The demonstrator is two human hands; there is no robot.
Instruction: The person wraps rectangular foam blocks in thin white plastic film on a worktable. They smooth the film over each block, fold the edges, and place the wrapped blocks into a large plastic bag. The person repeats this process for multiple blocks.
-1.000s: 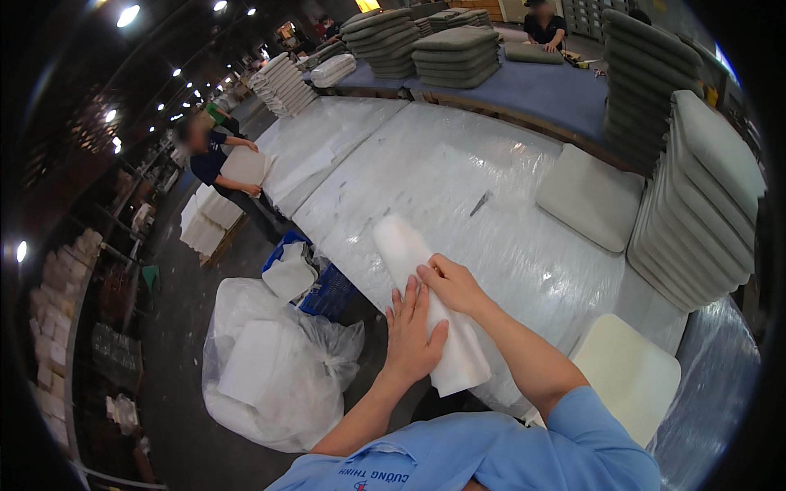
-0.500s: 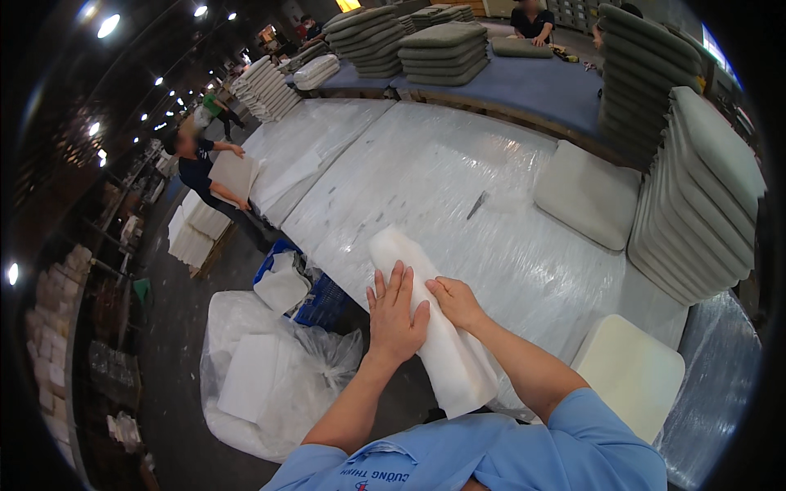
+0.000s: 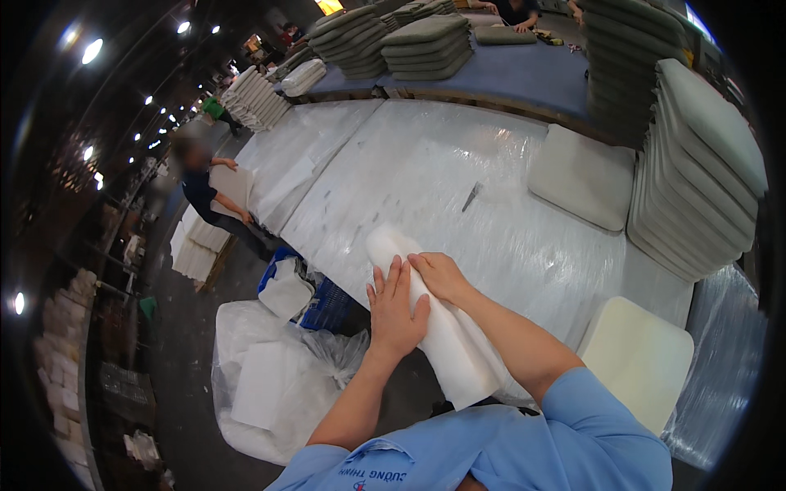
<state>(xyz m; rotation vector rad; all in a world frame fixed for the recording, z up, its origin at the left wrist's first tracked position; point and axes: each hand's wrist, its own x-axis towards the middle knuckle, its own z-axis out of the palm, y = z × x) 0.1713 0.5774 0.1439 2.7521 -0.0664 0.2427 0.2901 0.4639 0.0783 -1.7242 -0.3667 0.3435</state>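
A thick piece of soft white padding (image 3: 454, 360), folded or rolled lengthwise, lies at the near edge of the table, its lower end close to my body. My left hand (image 3: 399, 315) rests flat against its left side, fingers stretched out. Across its upper right side curls my right hand (image 3: 442, 277), the fingers bent round the padding and partly hidden. Both hands touch the padding near each other. To the right of my right forearm lies a cream-coloured cushion pad (image 3: 637, 360) with rounded corners.
The table (image 3: 417, 176) is covered with clear plastic film; a dark pointed tool (image 3: 472, 196) lies on it. Grey-green cushions (image 3: 696, 172) are stacked right, beside a single flat cushion (image 3: 583, 176). A blue crate (image 3: 327, 303) and plastic bag (image 3: 270, 385) stand left. A co-worker (image 3: 205, 192) handles sheets.
My right hand has slid a little up and left along the padding. My left hand stays on its side. The co-worker on the left bends lower with the sheet.
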